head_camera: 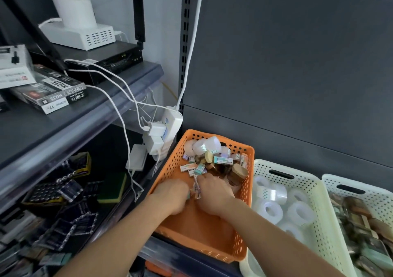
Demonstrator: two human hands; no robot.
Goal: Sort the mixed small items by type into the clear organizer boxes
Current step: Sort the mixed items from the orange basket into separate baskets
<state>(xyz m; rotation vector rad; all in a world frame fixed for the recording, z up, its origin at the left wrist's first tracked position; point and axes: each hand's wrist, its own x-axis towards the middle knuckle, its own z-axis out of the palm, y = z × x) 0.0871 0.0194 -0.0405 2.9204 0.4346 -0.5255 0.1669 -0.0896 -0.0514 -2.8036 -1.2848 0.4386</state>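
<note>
An orange perforated basket [168, 170] on the shelf holds mixed small items: boxed erasers [223, 160], clear tape rolls [209, 144] and brown jars [238, 173], piled at its far end. Both my hands are inside the basket. My left hand [172, 196] has its fingers curled around several small boxed erasers [196, 188]. My right hand [212, 193] sits right beside it, its fingers closed on the same cluster of erasers. The fingertips of both hands are hidden by the hands themselves.
A cream basket [316, 193] to the right holds clear tape rolls. A second cream basket [380, 193] at the far right holds brown jars. A white power strip with chargers [165, 127] and cables hangs left of the orange basket. Shelves on the left carry boxes and battery packs.
</note>
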